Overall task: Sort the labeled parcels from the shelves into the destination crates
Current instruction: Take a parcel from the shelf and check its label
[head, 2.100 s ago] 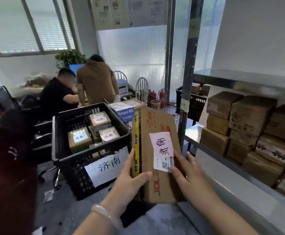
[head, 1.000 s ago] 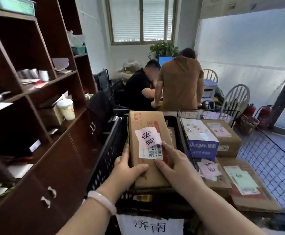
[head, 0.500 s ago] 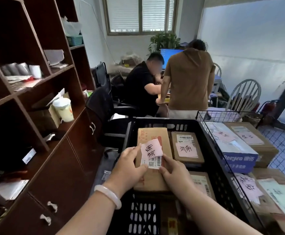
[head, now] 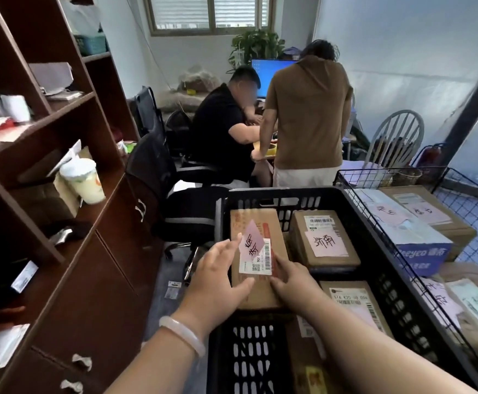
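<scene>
A long cardboard parcel (head: 256,223) with a pink handwritten tag and a barcode label lies flat along the left side of the black plastic crate (head: 368,240). My left hand (head: 218,277) holds its near left edge, fingers along the side and thumb on top. My right hand (head: 291,282) holds its near right edge, just below the label. Beside it in the crate lie a smaller box with a pink tag (head: 323,240) and another labelled box (head: 354,305).
A wire basket (head: 442,177) on the right holds more tagged parcels, among them a blue-and-white box (head: 414,243). A dark wooden shelf unit (head: 70,223) stands close on the left. Two people (head: 306,115) work at a desk behind an office chair (head: 158,177).
I turned from the metal shelves to the black crate, carrying the parcel. It has come down from upright over the crate to lying flat inside it, both hands still on it.
</scene>
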